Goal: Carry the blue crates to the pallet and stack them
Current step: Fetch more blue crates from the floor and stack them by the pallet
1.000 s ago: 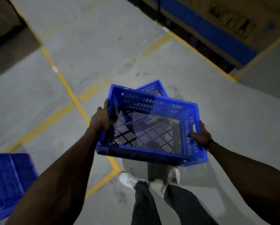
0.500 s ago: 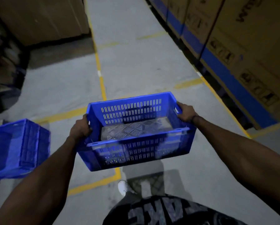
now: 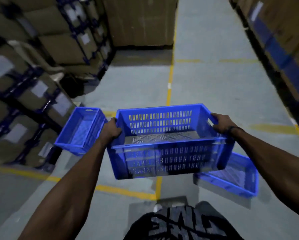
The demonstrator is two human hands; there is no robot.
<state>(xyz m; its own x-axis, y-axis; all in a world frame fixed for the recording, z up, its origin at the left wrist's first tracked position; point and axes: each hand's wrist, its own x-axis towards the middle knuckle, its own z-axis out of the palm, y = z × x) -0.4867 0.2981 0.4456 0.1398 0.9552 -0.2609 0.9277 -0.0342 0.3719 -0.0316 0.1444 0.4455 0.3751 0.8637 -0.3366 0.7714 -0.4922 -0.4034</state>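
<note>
I hold an empty blue slotted crate [image 3: 169, 158] level in front of my waist, above the grey floor. My left hand [image 3: 112, 129] grips its left end and my right hand [image 3: 222, 122] grips the handle at its right end. A second blue crate [image 3: 82, 130] stands on the floor to the left, beside my left hand. A third blue crate [image 3: 232, 177] lies on the floor lower right, partly hidden behind the carried one. No pallet is recognisable in view.
Stacked cardboard boxes [image 3: 32, 75] on blue racking fill the left side. More boxes [image 3: 287, 40] line the right side. A tall cardboard stack [image 3: 141, 21] stands ahead. Yellow floor lines [image 3: 169, 84] mark an aisle running forward between them.
My view has swung left and lifted along the aisle while I carry the crate. The left floor crate came closer, and another crate came into view at lower right. Both hands kept their grip.
</note>
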